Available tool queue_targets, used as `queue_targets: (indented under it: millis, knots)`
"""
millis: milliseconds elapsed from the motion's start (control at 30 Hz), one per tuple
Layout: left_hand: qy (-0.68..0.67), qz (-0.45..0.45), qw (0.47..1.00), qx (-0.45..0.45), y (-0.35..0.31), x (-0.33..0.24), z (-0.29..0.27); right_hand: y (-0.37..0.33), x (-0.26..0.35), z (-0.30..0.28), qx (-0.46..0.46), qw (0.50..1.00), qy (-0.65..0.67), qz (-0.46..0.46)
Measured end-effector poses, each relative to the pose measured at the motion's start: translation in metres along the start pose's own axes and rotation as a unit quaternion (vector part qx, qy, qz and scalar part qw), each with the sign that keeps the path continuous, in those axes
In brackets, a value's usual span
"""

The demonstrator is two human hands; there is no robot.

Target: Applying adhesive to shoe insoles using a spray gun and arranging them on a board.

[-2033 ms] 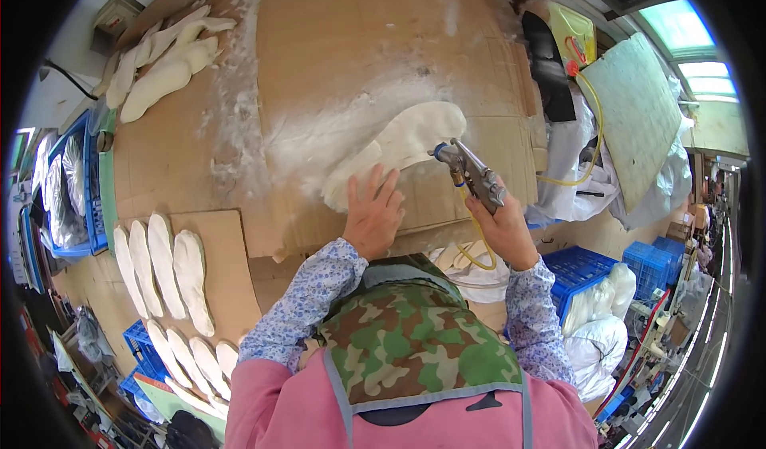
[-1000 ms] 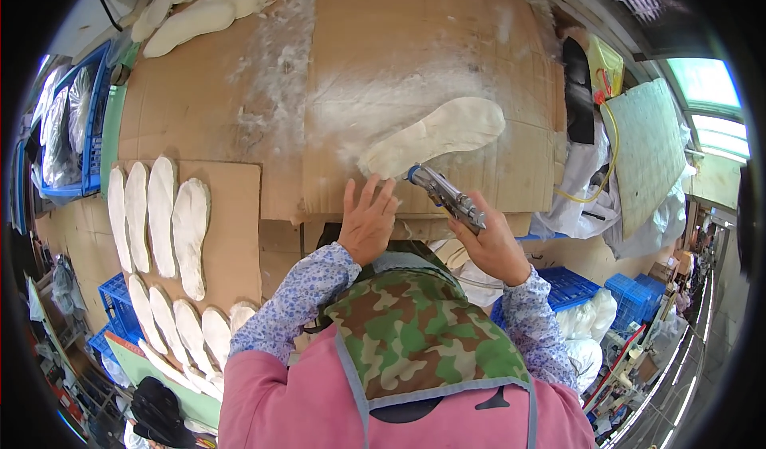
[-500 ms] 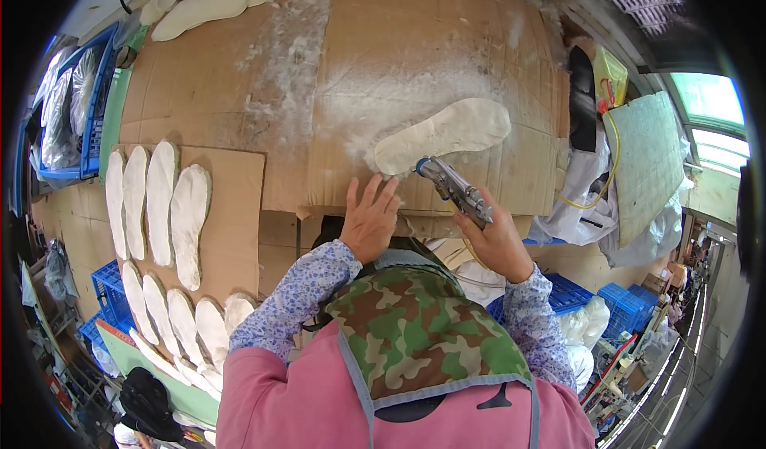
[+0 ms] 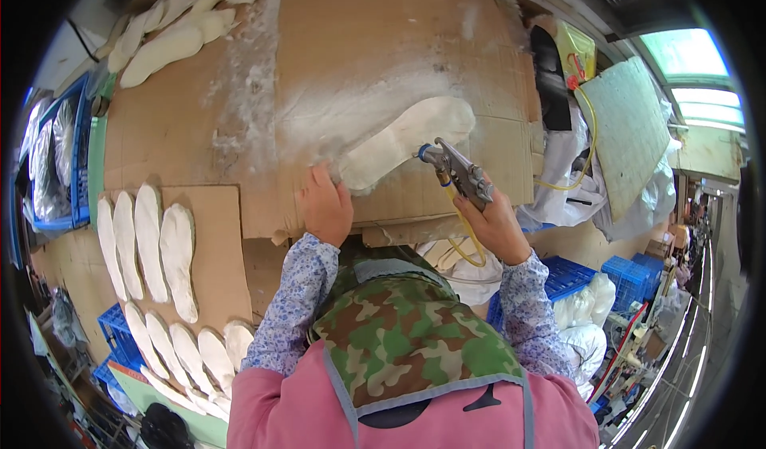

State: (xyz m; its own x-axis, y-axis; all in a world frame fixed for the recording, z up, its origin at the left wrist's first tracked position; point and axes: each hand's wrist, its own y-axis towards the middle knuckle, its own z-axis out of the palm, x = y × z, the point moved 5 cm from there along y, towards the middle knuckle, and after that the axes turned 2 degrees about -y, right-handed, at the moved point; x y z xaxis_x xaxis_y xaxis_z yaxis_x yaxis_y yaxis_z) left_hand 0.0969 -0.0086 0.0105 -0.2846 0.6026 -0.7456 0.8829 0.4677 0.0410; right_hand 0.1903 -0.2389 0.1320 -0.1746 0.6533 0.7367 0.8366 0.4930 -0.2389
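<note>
On the cardboard-covered table (image 4: 383,18) lies a cream, sole-shaped insole (image 4: 403,142), slanting up to the right. My left hand (image 4: 327,207) is at its left end, thumb and fingers closed around the tip; how firmly they grip is hard to see. In my right hand (image 4: 496,224) is a metal spray gun (image 4: 461,174), held by its handle. Its blue-ringed nozzle points left, over the insole's near edge. A yellow hose (image 4: 465,234) hangs from the gun in a loop below my right hand.
More insoles (image 4: 177,261) lie in two rows on a cardboard sheet (image 4: 219,265) at left. Others are piled (image 4: 163,50) at the far left. Blue crates (image 4: 632,281) stand at right, near a pale board (image 4: 622,138). White fluff dusts the table.
My left hand has gone from spread fingers below the insole to closing around its left end. The spray gun stays in my right hand, now nearer the insole's middle. The whole view has shifted.
</note>
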Motion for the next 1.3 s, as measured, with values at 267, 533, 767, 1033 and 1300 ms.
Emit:
queue_targets:
  millis: [267,533,767,1033,1300]
  knots:
    - [0.038,-0.007,0.999,0.036,0.006,-0.005,0.016,0.003,-0.031,-0.024,-0.058,0.997,0.040,0.041]
    - [-0.196,-0.157,0.964,0.092,0.011,0.018,0.029,0.002,-0.064,-0.050,-0.107,0.991,0.053,0.062]
    - [-0.374,-0.264,0.880,0.124,0.021,0.008,0.022,0.003,-0.086,-0.071,-0.174,0.981,0.056,0.065]
    - [-0.637,-0.131,0.757,0.055,0.050,-0.092,-0.037,-0.007,-0.123,-0.076,-0.239,0.956,0.103,0.133]
    - [-0.656,-0.096,0.744,-0.084,0.006,-0.048,-0.172,-0.012,-0.102,-0.064,-0.135,0.968,0.163,0.132]
